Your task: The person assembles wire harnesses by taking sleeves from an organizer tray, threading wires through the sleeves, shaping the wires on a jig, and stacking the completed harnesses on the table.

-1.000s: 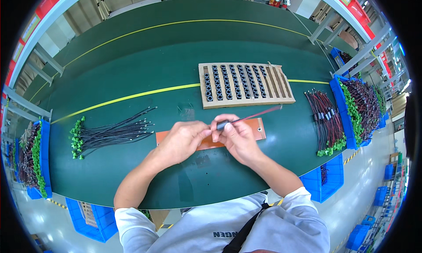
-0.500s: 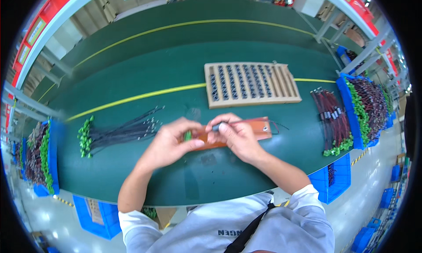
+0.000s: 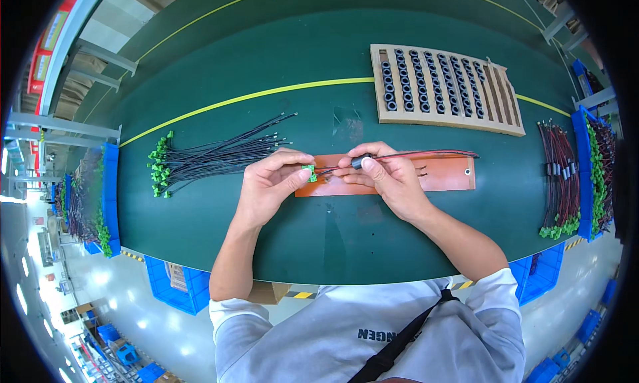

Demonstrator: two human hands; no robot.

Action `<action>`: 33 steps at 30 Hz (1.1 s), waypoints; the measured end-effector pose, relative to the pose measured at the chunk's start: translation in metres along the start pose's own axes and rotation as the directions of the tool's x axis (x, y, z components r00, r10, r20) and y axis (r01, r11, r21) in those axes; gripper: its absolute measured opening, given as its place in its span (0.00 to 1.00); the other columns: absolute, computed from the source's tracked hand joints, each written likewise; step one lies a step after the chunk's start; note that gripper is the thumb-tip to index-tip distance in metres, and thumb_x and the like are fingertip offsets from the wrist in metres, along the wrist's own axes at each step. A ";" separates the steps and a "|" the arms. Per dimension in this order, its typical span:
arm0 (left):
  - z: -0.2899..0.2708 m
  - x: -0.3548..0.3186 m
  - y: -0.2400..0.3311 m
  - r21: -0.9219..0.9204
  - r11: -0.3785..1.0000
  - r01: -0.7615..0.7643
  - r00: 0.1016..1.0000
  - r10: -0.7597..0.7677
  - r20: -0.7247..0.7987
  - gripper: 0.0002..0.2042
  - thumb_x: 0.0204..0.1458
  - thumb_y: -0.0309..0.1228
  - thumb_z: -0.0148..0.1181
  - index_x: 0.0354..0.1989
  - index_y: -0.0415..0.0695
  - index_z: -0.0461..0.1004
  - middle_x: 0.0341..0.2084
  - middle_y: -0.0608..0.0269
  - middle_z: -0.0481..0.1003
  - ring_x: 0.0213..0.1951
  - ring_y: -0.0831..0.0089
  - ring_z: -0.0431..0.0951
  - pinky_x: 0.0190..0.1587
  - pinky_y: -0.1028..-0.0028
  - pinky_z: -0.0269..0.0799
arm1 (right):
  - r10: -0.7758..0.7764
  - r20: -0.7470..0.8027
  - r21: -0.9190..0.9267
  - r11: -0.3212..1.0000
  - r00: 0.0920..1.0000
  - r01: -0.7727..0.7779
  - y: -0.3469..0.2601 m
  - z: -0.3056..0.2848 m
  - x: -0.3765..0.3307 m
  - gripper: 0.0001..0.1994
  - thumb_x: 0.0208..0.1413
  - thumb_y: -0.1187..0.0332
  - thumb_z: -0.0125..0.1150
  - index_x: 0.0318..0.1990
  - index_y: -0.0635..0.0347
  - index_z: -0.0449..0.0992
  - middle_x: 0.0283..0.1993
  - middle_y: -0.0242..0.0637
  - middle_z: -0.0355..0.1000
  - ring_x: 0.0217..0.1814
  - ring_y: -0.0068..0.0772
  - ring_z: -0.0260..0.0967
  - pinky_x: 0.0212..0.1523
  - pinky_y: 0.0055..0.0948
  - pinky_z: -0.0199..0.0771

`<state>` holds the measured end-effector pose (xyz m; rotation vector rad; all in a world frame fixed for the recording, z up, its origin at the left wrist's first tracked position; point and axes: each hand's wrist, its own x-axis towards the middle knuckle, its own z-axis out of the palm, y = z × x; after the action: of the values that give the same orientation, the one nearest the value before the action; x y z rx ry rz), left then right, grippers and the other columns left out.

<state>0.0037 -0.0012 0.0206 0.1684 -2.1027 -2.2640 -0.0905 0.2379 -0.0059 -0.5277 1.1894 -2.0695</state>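
Note:
My left hand [image 3: 276, 183] pinches a small green connector [image 3: 309, 173] between thumb and fingers, over the left end of an orange board [image 3: 442, 177]. A red and a black wire run from the connector toward my right hand [image 3: 389, 178]. Its thumb and fingers close on a black ring-like sleeve [image 3: 360, 161], which sits around the wires. Beyond that hand the wires [image 3: 432, 153] stretch rightward above the board, their far end near its right edge. Left of my hands lies a bundle of black wires [image 3: 213, 158] with green connectors [image 3: 160, 163].
A wooden tray [image 3: 452, 124] with rows of black rings stands at the back right. At far right lie red and black wire assemblies [image 3: 558, 173] beside a blue bin [image 3: 586, 183]. Another blue bin [image 3: 112, 190] stands at the left edge. Blue crates [image 3: 176, 286] sit below the table.
The head view has swung, so the table's contents sit higher and farther right. Connector and sleeve, blurred or partly covered before, now show plainly. Both hands keep their holds.

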 end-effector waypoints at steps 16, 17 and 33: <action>0.009 0.003 -0.015 0.284 0.950 -0.131 0.990 0.140 -0.012 0.11 0.57 0.13 0.62 0.47 0.35 0.82 0.47 0.53 0.79 0.47 0.69 0.80 0.50 0.73 0.79 | -0.121 -0.058 -0.197 0.974 0.991 0.107 0.004 -0.003 -0.008 0.12 0.74 0.68 0.48 0.57 0.67 0.70 0.53 0.42 0.76 0.55 0.29 0.77 0.56 0.30 0.79; 0.009 0.003 -0.015 0.327 0.933 -0.151 0.987 0.160 -0.003 0.11 0.56 0.13 0.63 0.47 0.34 0.81 0.47 0.53 0.79 0.47 0.69 0.80 0.50 0.73 0.78 | -0.122 -0.063 -0.193 0.975 0.990 0.108 0.003 -0.002 -0.008 0.12 0.74 0.68 0.48 0.57 0.67 0.70 0.53 0.42 0.76 0.55 0.29 0.77 0.56 0.30 0.79; 0.014 0.010 -0.014 0.535 0.795 -0.284 0.950 0.309 0.046 0.09 0.49 0.13 0.66 0.39 0.33 0.83 0.38 0.54 0.84 0.44 0.63 0.82 0.47 0.69 0.77 | -0.171 -0.083 -0.168 0.974 0.982 0.155 0.008 -0.002 -0.007 0.12 0.74 0.67 0.50 0.55 0.65 0.71 0.51 0.40 0.77 0.47 0.23 0.76 0.48 0.25 0.77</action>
<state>-0.0076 0.0125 0.0075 -0.0930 -2.4763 -1.4430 -0.0838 0.2417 -0.0137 -0.6251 1.4204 -2.1689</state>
